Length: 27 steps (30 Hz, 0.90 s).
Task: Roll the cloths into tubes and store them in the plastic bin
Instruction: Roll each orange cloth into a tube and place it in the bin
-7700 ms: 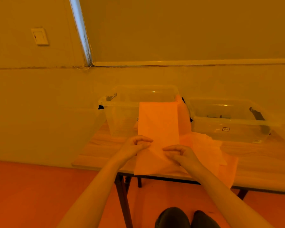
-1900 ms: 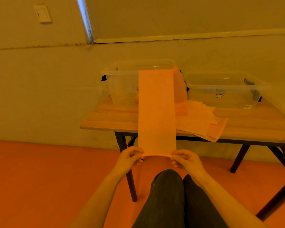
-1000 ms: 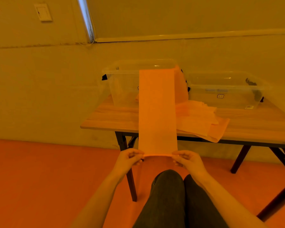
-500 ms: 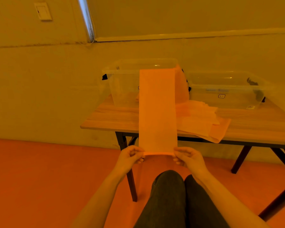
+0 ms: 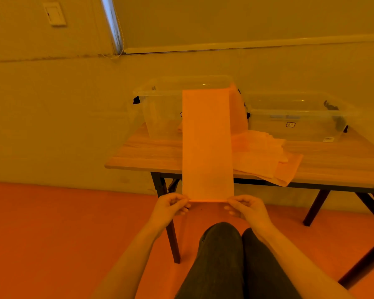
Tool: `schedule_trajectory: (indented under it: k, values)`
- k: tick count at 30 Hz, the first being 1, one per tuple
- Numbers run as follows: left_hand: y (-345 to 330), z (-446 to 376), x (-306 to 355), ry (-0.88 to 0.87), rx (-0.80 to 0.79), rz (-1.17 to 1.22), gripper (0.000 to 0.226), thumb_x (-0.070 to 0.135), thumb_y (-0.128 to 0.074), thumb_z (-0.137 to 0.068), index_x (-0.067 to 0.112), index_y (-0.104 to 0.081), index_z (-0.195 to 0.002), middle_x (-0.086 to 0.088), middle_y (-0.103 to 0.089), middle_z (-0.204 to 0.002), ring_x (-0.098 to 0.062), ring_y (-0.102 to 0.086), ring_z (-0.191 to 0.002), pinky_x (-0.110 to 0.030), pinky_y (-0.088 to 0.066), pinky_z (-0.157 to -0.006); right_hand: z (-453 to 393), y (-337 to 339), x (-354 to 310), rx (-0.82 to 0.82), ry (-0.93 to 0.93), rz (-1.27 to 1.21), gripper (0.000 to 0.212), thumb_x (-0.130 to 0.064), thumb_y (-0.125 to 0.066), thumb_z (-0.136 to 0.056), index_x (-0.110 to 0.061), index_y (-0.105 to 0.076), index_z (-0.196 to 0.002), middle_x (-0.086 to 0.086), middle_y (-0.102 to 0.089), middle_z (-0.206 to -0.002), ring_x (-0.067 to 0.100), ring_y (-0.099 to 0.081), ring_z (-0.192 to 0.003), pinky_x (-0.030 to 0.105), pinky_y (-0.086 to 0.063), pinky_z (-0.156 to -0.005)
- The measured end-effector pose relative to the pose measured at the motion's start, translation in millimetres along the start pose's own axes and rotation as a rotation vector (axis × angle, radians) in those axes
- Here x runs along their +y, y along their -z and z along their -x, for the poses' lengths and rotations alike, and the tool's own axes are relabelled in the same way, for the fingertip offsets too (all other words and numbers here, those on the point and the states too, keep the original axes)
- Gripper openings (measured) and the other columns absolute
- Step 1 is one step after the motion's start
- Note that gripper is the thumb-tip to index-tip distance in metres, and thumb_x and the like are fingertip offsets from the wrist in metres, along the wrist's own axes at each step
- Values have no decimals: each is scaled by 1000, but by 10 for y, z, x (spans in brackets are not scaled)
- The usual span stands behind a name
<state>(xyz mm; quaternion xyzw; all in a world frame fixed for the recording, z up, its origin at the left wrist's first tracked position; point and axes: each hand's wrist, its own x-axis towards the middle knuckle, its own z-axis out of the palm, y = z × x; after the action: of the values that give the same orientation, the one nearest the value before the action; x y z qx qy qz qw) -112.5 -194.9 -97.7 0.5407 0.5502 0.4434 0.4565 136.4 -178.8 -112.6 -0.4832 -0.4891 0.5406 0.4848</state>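
Observation:
A long folded orange cloth [image 5: 206,145] stretches from the rim of the left clear plastic bin [image 5: 160,111] down past the table's front edge toward my lap. My left hand [image 5: 171,209] pinches its near left corner and my right hand [image 5: 245,208] pinches its near right corner; a narrow fold shows along that near edge. A pile of several more orange cloths [image 5: 261,156] lies on the wooden table [image 5: 143,156], right of the strip, one corner hanging over the edge. More orange cloth shows behind the strip at the bin's right side.
A second, lower clear plastic bin [image 5: 298,117] stands at the table's back right. The table has dark folding legs [image 5: 173,234] over an orange floor. My knees [image 5: 225,240] are just below my hands. A pale wall runs behind the table.
Since 7.7 s ago I have backed away from the table and drawn the cloth out into a long strip. Over the last second the hands barely moved; the near edge has turned over slightly.

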Motion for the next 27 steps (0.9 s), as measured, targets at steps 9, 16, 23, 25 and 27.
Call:
schedule_trajectory:
  k: [9, 16, 23, 25, 27]
  values:
    - [-25, -38, 40, -25, -16, -29, 12, 12, -58, -91, 10, -64, -101, -6, -70, -83, -11, -66, -69, -18, -52, -64, -8, 13, -53, 1, 10, 52, 15, -11, -67, -84, -14, -67, -99, 9, -71, -86, 20, -69, -76, 26, -56, -68]
    - [-32, -11, 17, -9, -34, -26, 13, 12, -55, -92, 12, -65, -101, -2, -69, -79, -9, -64, -67, -18, -51, -63, 9, 41, -53, -53, 13, 52, 12, -9, -64, -86, -9, -70, -97, 12, -71, -84, 20, -67, -74, 26, -55, -67]
    - [-11, 11, 14, 1, -45, -14, 14, 12, -66, -85, 14, -68, -98, 0, -71, -82, -9, -67, -72, -18, -53, -67, 5, 51, -61, -40, 23, 75, 12, -9, -69, -81, -9, -72, -93, 10, -73, -84, 20, -69, -76, 23, -56, -67]
    - [-23, 5, 26, -6, -37, -3, 11, 13, -64, -87, 14, -68, -97, -2, -71, -83, -11, -67, -73, -19, -54, -67, 6, 42, -55, -32, 27, 52, 11, -10, -66, -84, -6, -71, -92, 11, -73, -83, 23, -69, -77, 25, -56, -68]
    - [-47, -4, 39, -14, -23, -2, 9, 14, -62, -88, 14, -68, -95, -4, -71, -85, -13, -68, -76, -20, -55, -69, -2, 30, -38, -8, 27, 54, 10, -11, -66, -85, -7, -71, -92, 11, -73, -84, 23, -70, -80, 28, -57, -72]
